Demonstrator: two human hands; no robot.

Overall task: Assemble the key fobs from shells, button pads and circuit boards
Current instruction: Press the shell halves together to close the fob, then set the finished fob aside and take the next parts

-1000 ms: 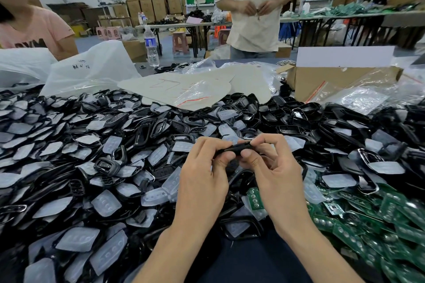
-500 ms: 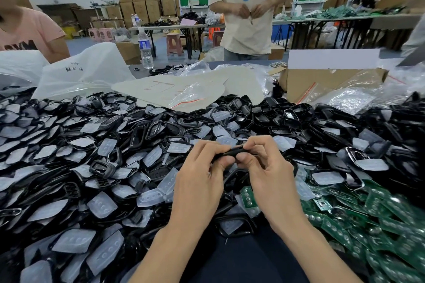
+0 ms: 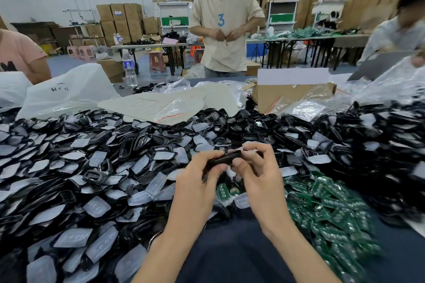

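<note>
A black key fob shell (image 3: 226,158) is held edge-on between both hands above the table's middle. My left hand (image 3: 197,181) grips its left end with curled fingers and thumb. My right hand (image 3: 257,172) pinches its right end. A large heap of black shells (image 3: 138,145) mixed with translucent white button pads (image 3: 96,207) covers the table to the left and behind. Green circuit boards (image 3: 326,204) lie piled at the right, and one board (image 3: 222,190) shows just below my hands.
A cardboard box (image 3: 289,94) and clear plastic bags (image 3: 322,103) stand behind the heap at the right, white bags (image 3: 66,89) at the left. A water bottle (image 3: 129,69) stands at the far edge. A person in a beige shirt (image 3: 225,30) stands opposite; others sit at both sides.
The camera has tilted up, so more of the room shows. Both hands keep hold of the shell, which has turned slightly and now tilts down to the left.
</note>
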